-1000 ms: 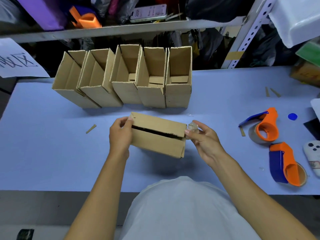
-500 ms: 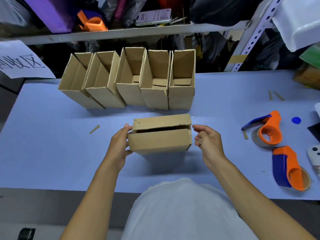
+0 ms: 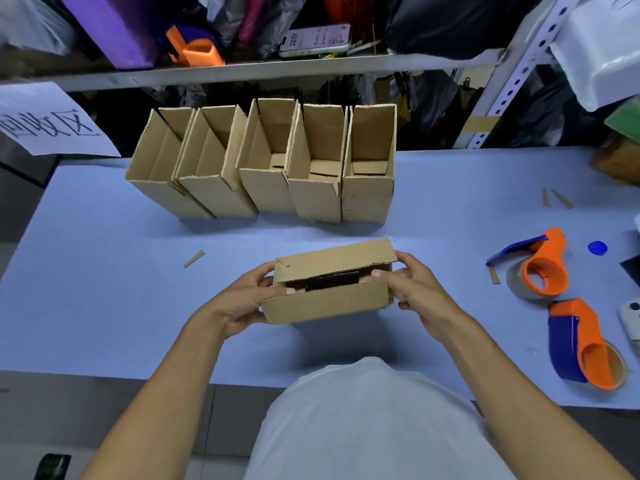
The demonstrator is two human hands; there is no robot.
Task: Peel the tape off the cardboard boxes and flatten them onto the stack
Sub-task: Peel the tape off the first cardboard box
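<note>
A small brown cardboard box point(image 3: 329, 299) is held just above the blue table point(image 3: 104, 289), its two top flaps parted along a dark slit. My left hand point(image 3: 242, 299) grips the box's left end, with the thumb tucked into the slit. My right hand point(image 3: 412, 289) grips the right end, thumb on the near flap's edge and fingers curled round the corner. A small clear wad, perhaps peeled tape, shows against my right palm. Several open cardboard boxes point(image 3: 270, 168) stand in a row at the back of the table.
Two orange-and-blue tape dispensers point(image 3: 540, 268) point(image 3: 585, 344) lie at the right. Cardboard slivers point(image 3: 194, 258) are scattered on the table. A metal shelf point(image 3: 277, 67) with a phone point(image 3: 315, 39) and another dispenser hangs above the box row. A paper sign point(image 3: 48, 123) is at far left.
The box turned level and both thumbs went into the slit between the flaps, widening it. My right hand moved from pinching tape beside the box onto its right end.
</note>
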